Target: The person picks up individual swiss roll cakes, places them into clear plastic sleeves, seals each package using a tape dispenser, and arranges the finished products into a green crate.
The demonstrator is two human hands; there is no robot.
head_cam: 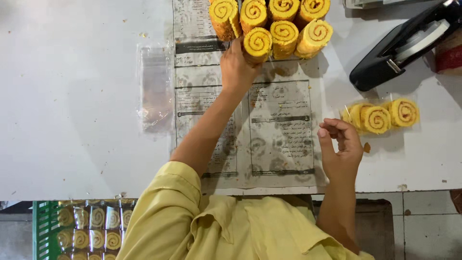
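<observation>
a: going left to right, what's there?

b: low on the left a green crate point(45, 226) of bagged swirl cakes, off the table's edge. on the white table point(72, 120), a small stack of clear bags point(155, 86) beside the newspaper point(279, 139).

a: and the hands?

b: the left hand point(236, 72) reaches up over the newspaper, fingers wrapped around the front swirl roll point(258, 44). that roll stands on end at the near edge of the cluster of rolls point(281, 21), touching its neighbours. the right hand point(340, 149) hovers at the paper's right edge, fingers loosely curled, holding nothing i can see.

a: further right?

b: a sealed pack of slices point(382, 115) just beside that hand, then a black tape dispenser point(404, 45) at the far corner.

a: what could go wrong?

b: my guess: the rolls look soft and crumbly, so a tight squeeze could dent one or shed crumbs. they're packed close, so dragging the front one sideways might tip those behind it.
</observation>
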